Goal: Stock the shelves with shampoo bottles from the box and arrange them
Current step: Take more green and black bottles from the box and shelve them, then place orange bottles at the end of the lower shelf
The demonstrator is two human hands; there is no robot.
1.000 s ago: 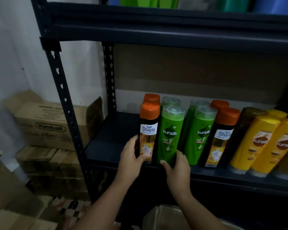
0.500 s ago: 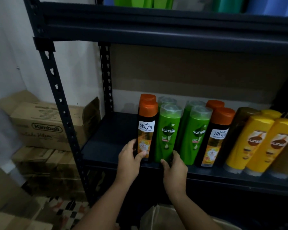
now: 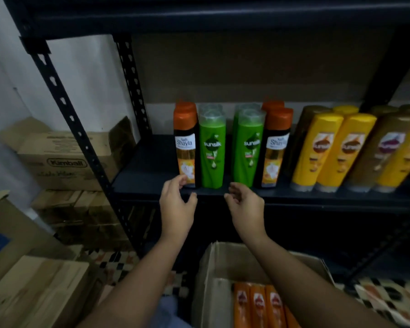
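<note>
On the dark shelf (image 3: 152, 185) stand a black Safi Shayla bottle with an orange cap (image 3: 185, 147) and a green Sunsilk bottle (image 3: 212, 152) side by side. Further right are another green Sunsilk bottle (image 3: 247, 150), a second Shayla bottle (image 3: 273, 152) and several yellow and brown Sunsilk bottles (image 3: 329, 150). My left hand (image 3: 176, 205) hovers just below the Shayla bottle, fingers loosely curled, holding nothing. My right hand (image 3: 245, 207) is in front of the shelf edge, also holding nothing. Below, an open cardboard box (image 3: 220, 268) holds orange bottles (image 3: 258, 304).
Stacked cardboard boxes, one marked Kimball (image 3: 66, 159), stand left of the rack's perforated upright (image 3: 76, 129). More boxes (image 3: 33, 292) lie at the lower left on a patterned floor. An upper shelf beam (image 3: 199, 17) runs overhead. The shelf's left part is bare.
Both hands have let go of the Shayla and green Sunsilk bottles and drawn back below the shelf edge. The view has tilted down, bringing the box of orange bottles into sight.
</note>
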